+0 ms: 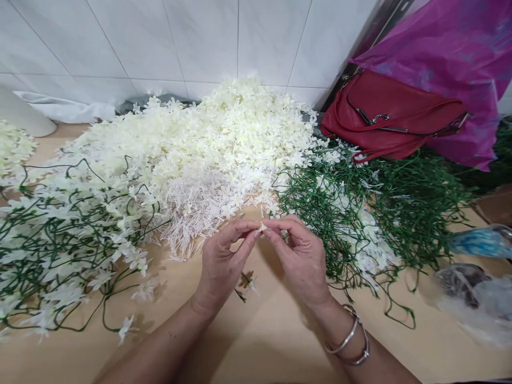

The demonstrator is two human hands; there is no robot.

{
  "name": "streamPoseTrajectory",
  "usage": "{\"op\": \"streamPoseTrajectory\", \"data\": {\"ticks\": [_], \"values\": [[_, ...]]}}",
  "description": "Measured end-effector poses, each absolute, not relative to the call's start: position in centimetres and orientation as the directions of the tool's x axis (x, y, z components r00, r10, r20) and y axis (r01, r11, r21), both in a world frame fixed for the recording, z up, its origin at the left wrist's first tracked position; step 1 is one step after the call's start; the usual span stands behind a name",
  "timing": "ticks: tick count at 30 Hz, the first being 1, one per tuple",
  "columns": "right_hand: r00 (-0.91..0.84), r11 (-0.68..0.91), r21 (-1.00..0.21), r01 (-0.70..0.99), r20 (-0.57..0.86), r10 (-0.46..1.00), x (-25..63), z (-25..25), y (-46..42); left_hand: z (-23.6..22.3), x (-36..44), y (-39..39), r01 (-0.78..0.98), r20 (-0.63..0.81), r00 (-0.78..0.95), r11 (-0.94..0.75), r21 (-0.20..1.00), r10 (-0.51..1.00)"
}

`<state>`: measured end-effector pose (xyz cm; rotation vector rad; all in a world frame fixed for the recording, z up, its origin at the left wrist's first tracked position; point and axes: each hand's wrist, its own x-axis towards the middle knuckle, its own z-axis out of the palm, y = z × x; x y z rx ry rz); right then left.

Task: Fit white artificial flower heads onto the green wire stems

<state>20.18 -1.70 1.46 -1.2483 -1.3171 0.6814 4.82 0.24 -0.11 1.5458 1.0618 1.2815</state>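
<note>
My left hand [226,253] and my right hand [302,256] meet over the middle of the table, thumbs and forefingers pinched from both sides on one small white artificial flower [262,226]. Most of the flower is hidden by the fingertips. Below my hands, a short green stem with a white bloom [250,284] lies on the tabletop. Just beyond the fingers is a heap of thin white stamen sticks [196,205]. Behind it rises a large pile of loose white flowers [240,122].
Green stems with white flowers [68,234] spread across the left. On the right lies a tangle of green stems [416,202]. A red handbag [400,109] and purple plastic bag [476,69] stand behind it. Clear plastic bags [480,298] lie at far right. A tiled wall [208,40] bounds the back.
</note>
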Motion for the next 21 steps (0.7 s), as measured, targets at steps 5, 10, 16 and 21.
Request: {"op": "streamPoseTrajectory", "data": {"ticks": [5, 10, 16, 21], "values": [[0.207, 0.308, -0.903, 0.300, 0.376, 0.903, 20.4, 1.2, -1.7, -0.1, 5.0, 0.2, 0.033, 0.261, 0.121, -0.267, 0.963, 0.958], [0.227, 0.296, -0.910, 0.289, 0.366, 0.903, 20.4, 0.9, -1.8, 0.4, 5.1, 0.2, 0.062, 0.248, 0.137, -0.259, 0.964, 0.959], [0.240, 0.229, -0.959, 0.169, 0.265, 0.934, 20.7, 0.5, -1.4, 1.2, 4.5, 0.5, 0.092, 0.248, 0.086, -0.255, 0.963, 0.965], [0.268, 0.209, -0.961, 0.181, 0.253, 0.930, 21.3, 0.3, -1.3, 3.6, 2.6, 1.3, 0.235, 0.246, 0.185, -0.286, 0.929, 0.951]]}}
